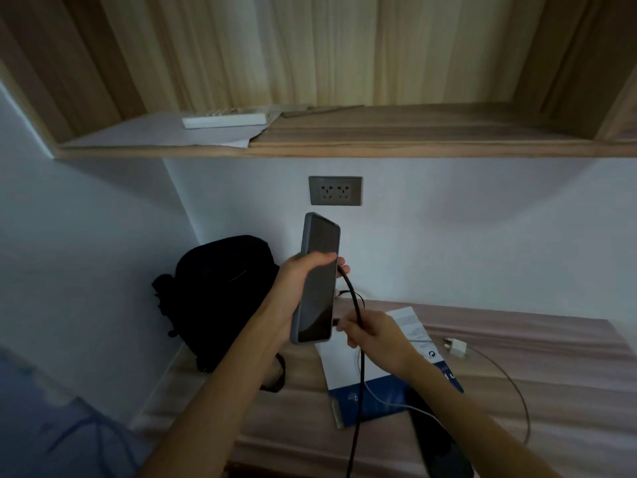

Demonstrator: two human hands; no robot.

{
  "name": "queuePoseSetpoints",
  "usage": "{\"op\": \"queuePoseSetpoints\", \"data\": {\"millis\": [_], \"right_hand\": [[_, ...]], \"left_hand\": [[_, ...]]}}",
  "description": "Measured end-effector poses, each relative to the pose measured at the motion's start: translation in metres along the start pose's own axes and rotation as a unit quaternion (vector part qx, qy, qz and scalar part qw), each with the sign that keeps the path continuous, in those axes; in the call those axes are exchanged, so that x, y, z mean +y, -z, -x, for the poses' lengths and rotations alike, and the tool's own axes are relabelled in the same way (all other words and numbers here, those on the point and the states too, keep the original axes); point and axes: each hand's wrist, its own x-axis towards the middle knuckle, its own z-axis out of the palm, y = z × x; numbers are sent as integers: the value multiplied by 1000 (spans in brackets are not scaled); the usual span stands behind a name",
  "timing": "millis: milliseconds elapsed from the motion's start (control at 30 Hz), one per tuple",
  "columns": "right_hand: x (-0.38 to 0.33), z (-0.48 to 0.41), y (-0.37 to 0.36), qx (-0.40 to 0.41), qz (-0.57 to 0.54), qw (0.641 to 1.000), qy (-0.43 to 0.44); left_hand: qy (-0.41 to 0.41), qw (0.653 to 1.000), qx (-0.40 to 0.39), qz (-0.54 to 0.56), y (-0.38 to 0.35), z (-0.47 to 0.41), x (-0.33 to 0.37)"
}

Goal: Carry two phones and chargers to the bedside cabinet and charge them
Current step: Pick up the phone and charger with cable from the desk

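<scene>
My left hand (296, 288) holds a phone in a grey case (319, 281) upright, dark screen facing me, above the bedside cabinet (534, 401). My right hand (372, 331) pinches the plug end of a black braided cable (356, 391) right at the phone's lower edge; the cable loops up behind the phone and hangs down past the cabinet's front. A second dark phone (441, 443) lies on the cabinet under my right forearm, with a white cable (510, 384) running from it to a white charger plug (455, 347). A grey double wall socket (335, 190) sits above.
A black backpack (217, 298) leans in the corner at the cabinet's left end. A white-and-blue booklet (386, 377) lies under my right hand. A wooden shelf (344, 146) above carries papers and a white remote (225, 119). Blue bedding (51, 426) is at lower left.
</scene>
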Motion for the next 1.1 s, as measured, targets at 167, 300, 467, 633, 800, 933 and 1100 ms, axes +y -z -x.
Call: {"op": "queuePoseSetpoints", "data": {"millis": [167,300,467,633,800,933,1100], "right_hand": [[22,0,-16,43,-15,998,-53],[8,-17,-20,27,-55,998,-30],[-17,-38,-16,54,-43,998,-6],[-16,-45,-18,70,-75,994,-27],[-9,-40,-18,88,-58,994,-14],[1,-27,-16,94,-80,992,-28],[38,-9,-18,50,-75,991,-94]], "left_hand": [[1,999,-36,26,3,8,21],[37,994,-90,39,1,16,30],[20,991,-122,50,-5,21,27],[15,986,-156,60,-10,35,25],[-34,988,-149,31,-17,36,44],[-53,988,-140,41,-19,36,56],[-60,989,-122,56,-13,33,67]]}}
